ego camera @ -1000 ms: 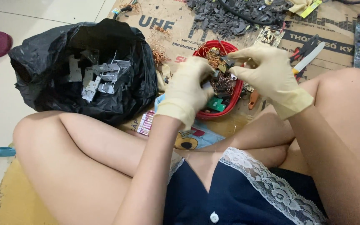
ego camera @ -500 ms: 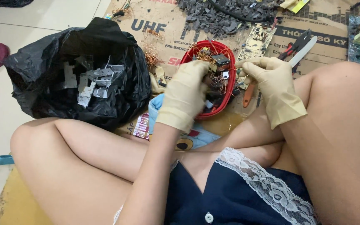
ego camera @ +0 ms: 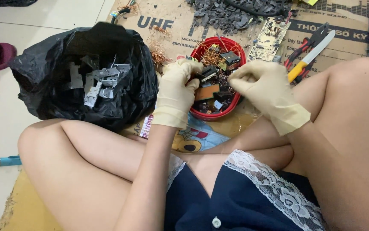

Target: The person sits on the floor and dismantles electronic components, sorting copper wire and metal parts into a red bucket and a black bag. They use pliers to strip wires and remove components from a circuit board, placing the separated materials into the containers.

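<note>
2 gloved hands over 1 red bowl point(ego camera: 238, 101) of small electronic parts on cardboard on the floor. Left hand point(ego camera: 177, 92) pinches a small dark part point(ego camera: 206, 73) just above the bowl, fingers narrow on it. Right hand point(ego camera: 265, 87) curled, thumb & finger pinched beside the part; can't tell what it holds. 1 black bag point(ego camera: 133, 96) w/ grey metal scraps at left. 1 knife point(ego camera: 310, 55) & 1 pair of red pliers point(ego camera: 305, 46) at right.

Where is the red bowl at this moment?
In the head view, the red bowl sits on the cardboard, upper centre, right of the black bag, under both gloved hands.
</note>
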